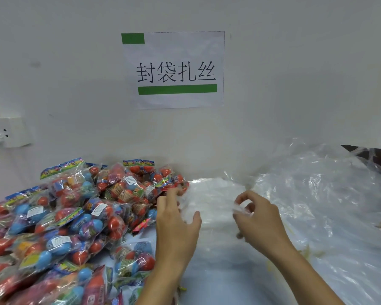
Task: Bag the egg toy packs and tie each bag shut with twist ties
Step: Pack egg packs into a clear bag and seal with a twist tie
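Now, stack of clear bags [211, 199]: lies on the bench [220, 280] in front of the wall, between the heap of egg toy packs [70, 221] on the left and a large crumpled plastic sheet [330, 194] on the right.
Risk, double pick: the films look thin and clingy, so two bags may lift as one; a pinch that is too deep would cause it.
Risk, unopened mouth: if only one layer is caught, the bag probably stays flat and no pack goes in.
Risk, spill: the heap sits close to the left forearm, so a wide sweep could push packs off the bench.
Left hand [176, 219]: fingers spread and loosely bent, tips touching the stack's left edge, grasping nothing that I can see.
Right hand [255, 214]: thumb and fingers curled, pinching a wisp of clear film at the stack's right edge.
Twist ties: none that I can make out.
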`<action>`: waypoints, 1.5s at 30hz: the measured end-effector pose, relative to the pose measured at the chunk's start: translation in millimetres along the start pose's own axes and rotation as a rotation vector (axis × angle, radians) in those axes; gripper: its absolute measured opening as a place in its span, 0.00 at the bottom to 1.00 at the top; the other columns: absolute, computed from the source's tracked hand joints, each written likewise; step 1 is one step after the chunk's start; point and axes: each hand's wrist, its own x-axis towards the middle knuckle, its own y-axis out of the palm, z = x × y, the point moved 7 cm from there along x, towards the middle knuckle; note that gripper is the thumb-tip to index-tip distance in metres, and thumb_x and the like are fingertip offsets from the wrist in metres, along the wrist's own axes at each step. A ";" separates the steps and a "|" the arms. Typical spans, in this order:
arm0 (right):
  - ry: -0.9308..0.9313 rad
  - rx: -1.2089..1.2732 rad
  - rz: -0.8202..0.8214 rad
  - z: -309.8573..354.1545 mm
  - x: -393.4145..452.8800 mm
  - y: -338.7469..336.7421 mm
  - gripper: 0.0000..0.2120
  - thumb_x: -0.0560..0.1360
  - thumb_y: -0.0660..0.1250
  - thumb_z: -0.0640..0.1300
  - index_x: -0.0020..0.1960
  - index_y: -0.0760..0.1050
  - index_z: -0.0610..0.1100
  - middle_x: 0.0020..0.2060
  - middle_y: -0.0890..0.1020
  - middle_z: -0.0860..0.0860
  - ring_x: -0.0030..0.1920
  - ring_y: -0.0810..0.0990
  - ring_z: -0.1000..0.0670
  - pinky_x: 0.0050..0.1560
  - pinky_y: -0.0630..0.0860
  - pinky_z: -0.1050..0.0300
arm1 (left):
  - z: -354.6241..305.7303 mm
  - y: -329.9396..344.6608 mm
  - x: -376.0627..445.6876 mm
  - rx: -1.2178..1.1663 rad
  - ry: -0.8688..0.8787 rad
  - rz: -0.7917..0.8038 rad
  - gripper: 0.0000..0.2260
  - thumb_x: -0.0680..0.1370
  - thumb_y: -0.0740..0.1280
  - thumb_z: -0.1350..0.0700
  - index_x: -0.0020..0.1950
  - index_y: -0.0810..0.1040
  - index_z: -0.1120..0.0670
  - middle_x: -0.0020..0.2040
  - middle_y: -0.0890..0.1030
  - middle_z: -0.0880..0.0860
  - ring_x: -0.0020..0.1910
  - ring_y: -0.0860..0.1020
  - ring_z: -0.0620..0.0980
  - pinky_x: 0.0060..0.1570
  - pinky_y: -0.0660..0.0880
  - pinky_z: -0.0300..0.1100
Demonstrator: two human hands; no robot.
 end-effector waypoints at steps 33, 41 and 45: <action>-0.089 -0.435 0.834 27.2 -74.9 108.6 0.32 0.69 0.68 0.71 0.65 0.74 0.52 0.54 0.81 0.56 0.44 0.79 0.58 0.52 0.76 0.61 | 2.2 -56.5 12.5 -0.413 -0.252 -0.116 0.10 0.80 0.63 0.62 0.42 0.79 0.52 0.33 0.81 0.48 0.35 0.79 0.45 0.35 0.75 0.36; -0.009 -0.307 0.823 25.4 -75.0 117.9 0.22 0.67 0.76 0.55 0.59 0.79 0.51 0.49 0.85 0.51 0.47 0.84 0.53 0.56 0.81 0.51 | -13.8 -25.7 4.6 -0.166 -0.102 0.182 0.10 0.79 0.64 0.59 0.41 0.78 0.47 0.37 0.81 0.50 0.41 0.79 0.50 0.42 0.78 0.45; 0.100 -0.208 0.706 19.1 -54.9 88.5 0.19 0.72 0.76 0.47 0.60 0.79 0.45 0.43 0.87 0.46 0.36 0.82 0.52 0.42 0.81 0.58 | -15.6 -21.2 2.7 -0.121 -0.063 0.203 0.08 0.78 0.64 0.59 0.42 0.78 0.49 0.36 0.80 0.48 0.38 0.77 0.41 0.35 0.72 0.31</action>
